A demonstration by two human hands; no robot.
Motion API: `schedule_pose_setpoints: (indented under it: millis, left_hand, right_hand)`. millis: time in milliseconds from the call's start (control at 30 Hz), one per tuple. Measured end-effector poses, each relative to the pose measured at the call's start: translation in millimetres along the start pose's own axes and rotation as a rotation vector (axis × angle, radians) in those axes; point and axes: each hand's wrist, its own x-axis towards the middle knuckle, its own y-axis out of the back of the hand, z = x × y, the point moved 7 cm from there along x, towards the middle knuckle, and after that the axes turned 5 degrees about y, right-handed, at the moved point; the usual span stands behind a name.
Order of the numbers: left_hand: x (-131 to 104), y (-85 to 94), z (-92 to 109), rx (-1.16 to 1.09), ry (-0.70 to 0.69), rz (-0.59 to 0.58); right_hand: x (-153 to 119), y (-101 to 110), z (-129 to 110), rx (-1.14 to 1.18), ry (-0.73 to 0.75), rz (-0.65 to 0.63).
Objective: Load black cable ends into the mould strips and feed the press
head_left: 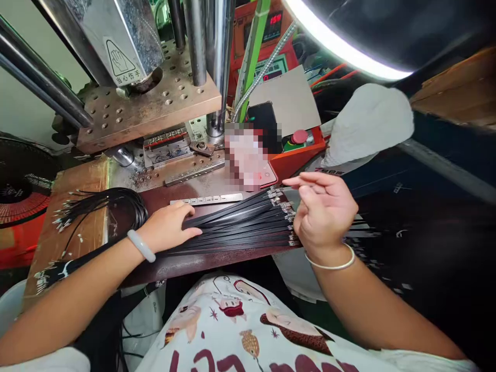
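A fan of flat black cables with metal-ended connectors lies across the dark red work surface. My left hand rests over the cables' left part, thumb and fingers apart. Just above the connector ends, my right hand is raised, with its index finger stretched leftward and the other fingers partly bent. Nothing shows in its grasp. Behind the cables lies a metal strip with several slots. A looped bundle of black cables sits left of my left hand.
A press with steel columns and a drilled plate stands at the back left, a metal mold beneath it. A phone lies near a red stop button. A ring lamp hangs upper right; a fan stands left.
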Motion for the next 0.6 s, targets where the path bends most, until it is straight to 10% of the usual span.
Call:
schedule_pose_setpoints:
  millis: [367,600]
  left_hand:
    - [10,8.2,25,-0.802,-0.078,-0.551]
    - [45,-5.1,49,-0.896,-0.029,-0.618]
  right_hand:
    - [-16,1,-5,-0.012,0.081,0.004]
    - [-9,13,-30,-0.101,0.178,0.066]
